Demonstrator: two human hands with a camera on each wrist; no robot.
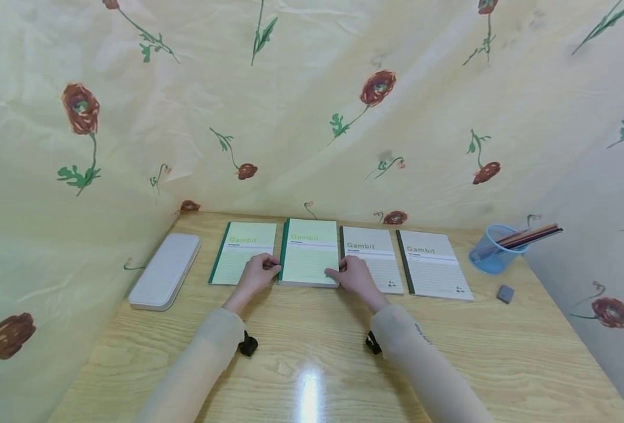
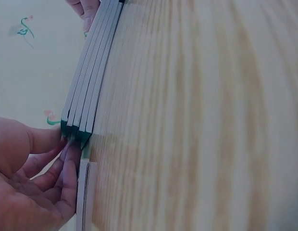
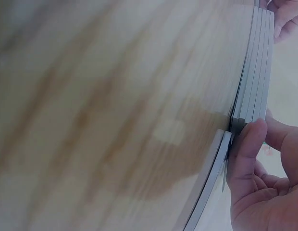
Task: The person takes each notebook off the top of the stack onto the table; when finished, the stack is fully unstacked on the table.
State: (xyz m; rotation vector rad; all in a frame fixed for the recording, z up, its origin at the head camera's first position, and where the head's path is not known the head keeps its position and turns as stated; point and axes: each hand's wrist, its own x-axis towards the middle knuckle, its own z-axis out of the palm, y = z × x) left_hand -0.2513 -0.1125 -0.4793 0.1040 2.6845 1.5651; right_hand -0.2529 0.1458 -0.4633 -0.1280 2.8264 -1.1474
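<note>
1. Head view: A stack of pale green notebooks (image 1: 309, 249) lies flat on the wooden surface (image 1: 291, 364), near the flowery cloth (image 1: 291, 111). The left hand (image 1: 256, 271) pinches the stack's left edge, and the right hand (image 1: 355, 275) pinches its right edge, with the thumb on the cover. Another green notebook (image 1: 250, 241) lies to the left. Two white notebooks (image 1: 432, 261) lie to the right. A white case (image 1: 165, 270) is at the far left. A blue cup (image 1: 487, 249) with pencils (image 1: 529, 237) and a gray eraser (image 1: 505, 294) are at the far right.

2. Left wrist view: The left hand's thumb and fingers touch the stack's dark green spines. Some right-hand fingers show at the far end.

3. Right wrist view: The right hand's fingers press the near end of the stack, just beside the white notebooks.
</note>
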